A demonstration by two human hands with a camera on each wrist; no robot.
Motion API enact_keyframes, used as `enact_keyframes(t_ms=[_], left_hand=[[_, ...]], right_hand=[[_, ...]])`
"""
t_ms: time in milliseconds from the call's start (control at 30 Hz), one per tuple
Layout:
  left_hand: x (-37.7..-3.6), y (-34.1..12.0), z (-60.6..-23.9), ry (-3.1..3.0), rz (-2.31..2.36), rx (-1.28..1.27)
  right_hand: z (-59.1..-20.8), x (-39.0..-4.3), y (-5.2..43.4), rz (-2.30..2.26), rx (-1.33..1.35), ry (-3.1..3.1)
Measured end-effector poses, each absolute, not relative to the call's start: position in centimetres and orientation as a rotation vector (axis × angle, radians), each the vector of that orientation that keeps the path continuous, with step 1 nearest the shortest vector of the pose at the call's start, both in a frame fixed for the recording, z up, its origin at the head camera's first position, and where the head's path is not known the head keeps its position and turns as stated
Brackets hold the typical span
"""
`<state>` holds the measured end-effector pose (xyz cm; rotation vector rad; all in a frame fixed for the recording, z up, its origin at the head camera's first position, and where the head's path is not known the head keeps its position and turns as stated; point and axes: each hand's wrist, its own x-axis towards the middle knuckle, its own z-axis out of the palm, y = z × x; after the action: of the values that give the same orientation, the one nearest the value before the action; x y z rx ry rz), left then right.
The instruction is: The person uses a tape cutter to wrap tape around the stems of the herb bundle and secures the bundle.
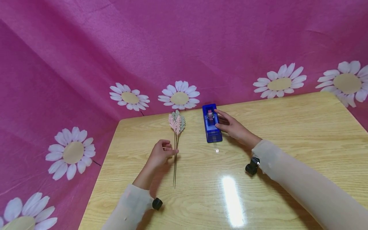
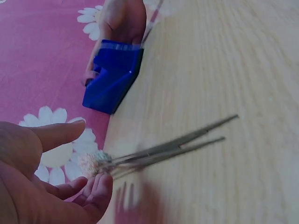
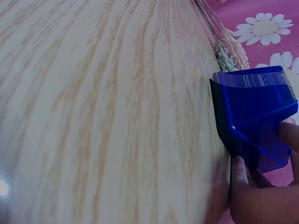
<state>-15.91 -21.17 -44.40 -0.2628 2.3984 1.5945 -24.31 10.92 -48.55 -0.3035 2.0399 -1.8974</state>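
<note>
A small bunch of artificial flower sprigs, with pink and green heads on thin wire stems, lies on the wooden table. My left hand is beside the stems with its fingers loosely curled. In the left wrist view the thumb stands well apart from the fingers, and the stems lie uncovered past the fingertips. My right hand grips a blue tape dispenser just right of the flower heads. In the right wrist view a clear tape strip runs over the dispenser, with fingers curled round its end.
Pink cloth with white daisies hangs behind and to the left of the table. The table's back edge runs just behind the dispenser and its left edge lies near my left arm. A glare patch lies between the forearms.
</note>
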Motion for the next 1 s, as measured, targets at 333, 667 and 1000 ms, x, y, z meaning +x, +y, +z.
enact_keyframes(t_ms=[333, 667, 1000], left_hand=[[-15.3, -22.3, -45.7, 2.352, 1.517, -0.226], [-14.5, -22.5, -47.2, 2.382, 1.532, -0.16], [-14.0, -22.3, -48.1, 2.541, 1.483, -0.002]], right_hand=[[-48.6, -24.3, 11.0, -1.878, -0.29, 2.05], [-48.9, -24.4, 11.0, -1.882, -0.315, 2.051], [-48.9, -24.3, 10.9, -1.892, -0.288, 2.053]])
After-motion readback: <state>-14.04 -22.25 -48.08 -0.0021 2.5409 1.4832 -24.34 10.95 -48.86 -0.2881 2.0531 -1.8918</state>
